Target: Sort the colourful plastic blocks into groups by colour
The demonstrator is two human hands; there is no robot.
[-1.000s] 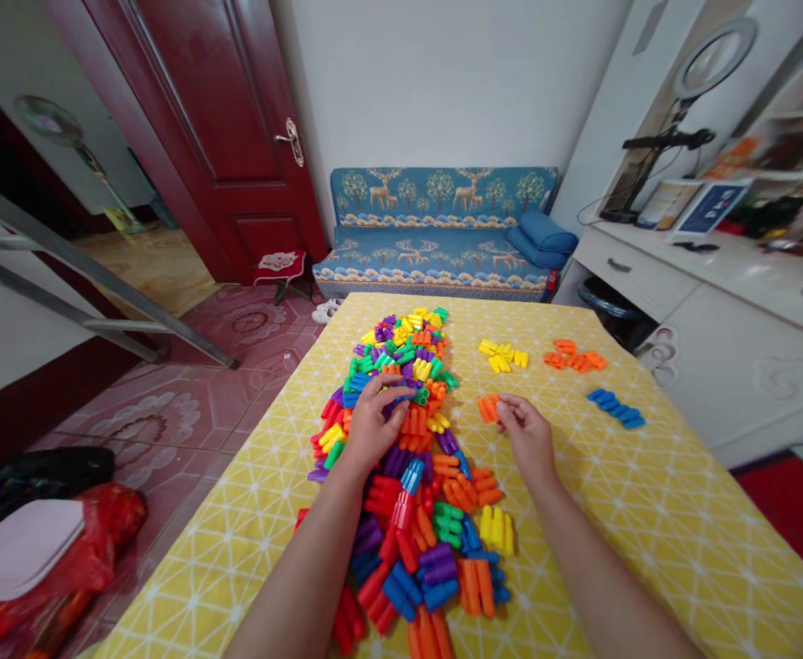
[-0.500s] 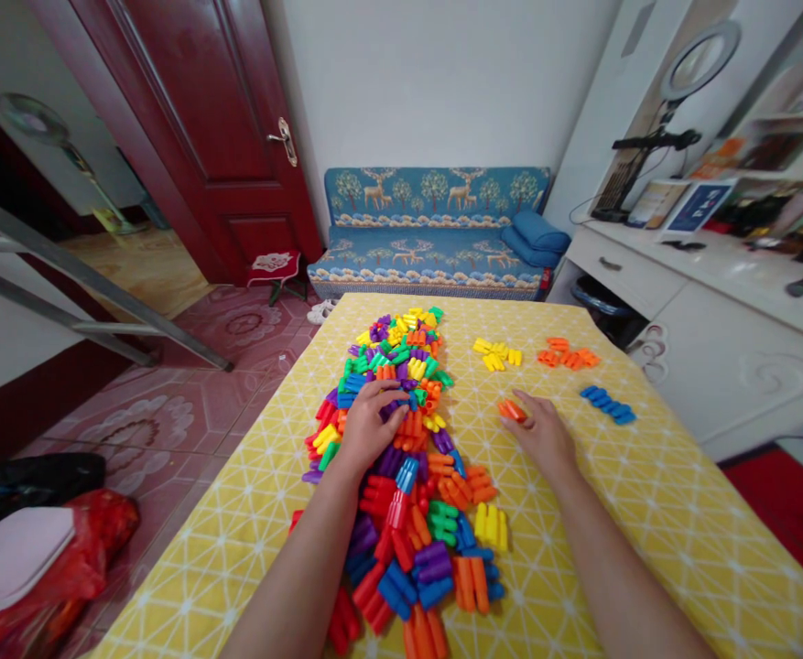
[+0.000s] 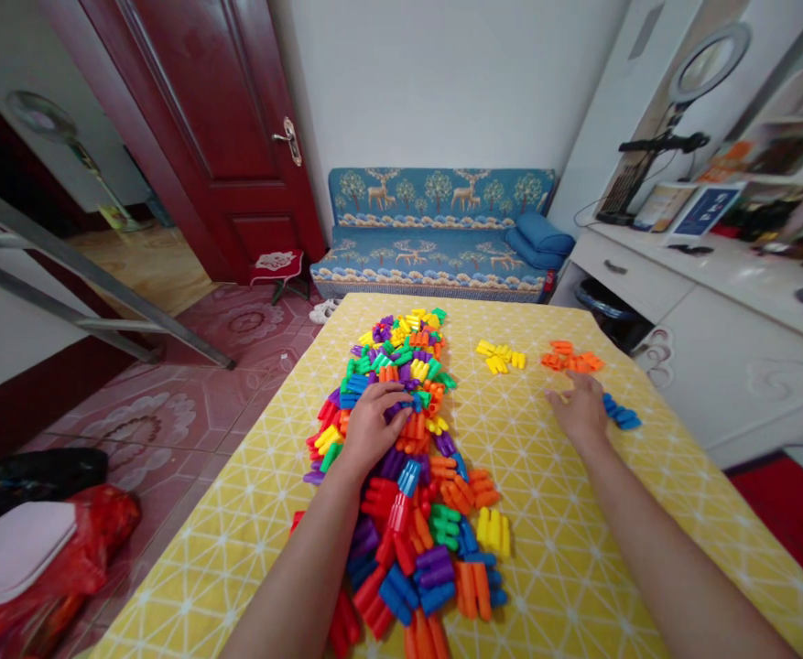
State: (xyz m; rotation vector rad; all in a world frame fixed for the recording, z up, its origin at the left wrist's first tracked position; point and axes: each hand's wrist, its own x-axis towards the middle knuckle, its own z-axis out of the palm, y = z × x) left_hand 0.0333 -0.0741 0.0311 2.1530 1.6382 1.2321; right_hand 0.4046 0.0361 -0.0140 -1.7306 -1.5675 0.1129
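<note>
A long heap of plastic building blocks [image 3: 401,513] in red, blue, green, yellow, orange and purple runs down the middle of the table. My left hand [image 3: 375,423] rests on the heap, fingers loosely bent and apart, beside blue and orange blocks. At the right, my right hand [image 3: 580,410] is just in front of a small group of orange blocks [image 3: 572,357], thumb and fingers apart with no block visible between them. Blue blocks [image 3: 622,412] lie right beside it, partly hidden by the hand. Yellow blocks [image 3: 501,357] form another small group farther left.
The table [image 3: 236,540] wears a yellow patterned cloth. Behind it stands a blue sofa [image 3: 435,243]; a white cabinet [image 3: 737,357] is on the right. A metal ladder [image 3: 85,284] and a red bag [image 3: 103,531] are at the left.
My right hand has moved right and away from me to the orange group, and the orange block it held has left its fingers. My left hand has stayed on the heap.
</note>
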